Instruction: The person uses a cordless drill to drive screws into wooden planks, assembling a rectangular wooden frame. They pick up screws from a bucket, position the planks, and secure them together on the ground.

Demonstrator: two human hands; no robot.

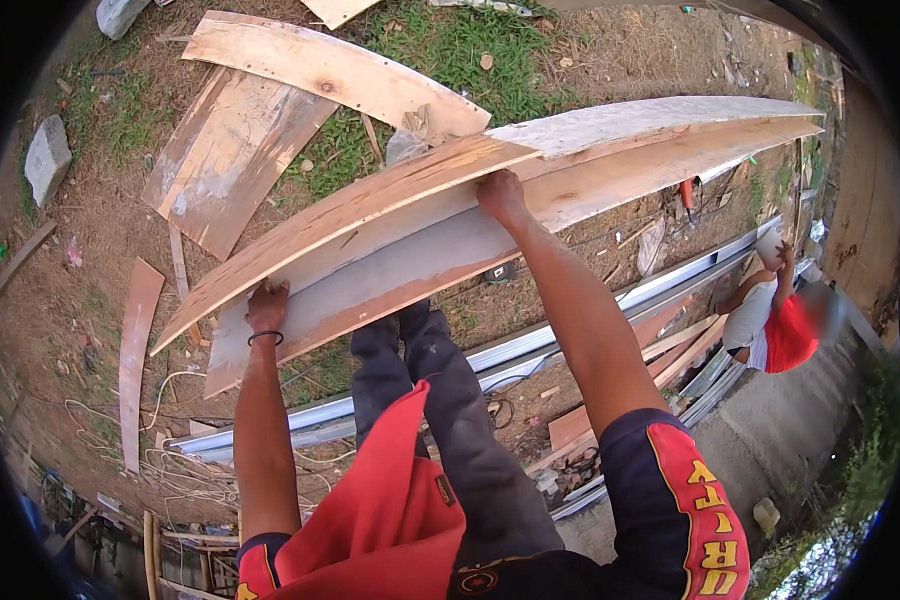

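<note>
I hold a stack of long plywood boards (410, 235) across my front, above the ground. My left hand (266, 305), with a black band at the wrist, grips the near edge of the boards toward their left end. My right hand (500, 195) grips the upper board's edge near the middle. The top board (660, 115) is pale and weathered and runs far to the right. My dark trousers (440, 380) and red shirt (400, 510) show below the boards.
More plywood sheets (240, 140) lie on the dirt and grass beyond. Long metal rails (570, 335) run along the ground under me. A person in a white and red top (770, 325) stands at the right by a concrete strip (770, 420). Loose cords (170, 420) and stone blocks (48, 155) lie at the left.
</note>
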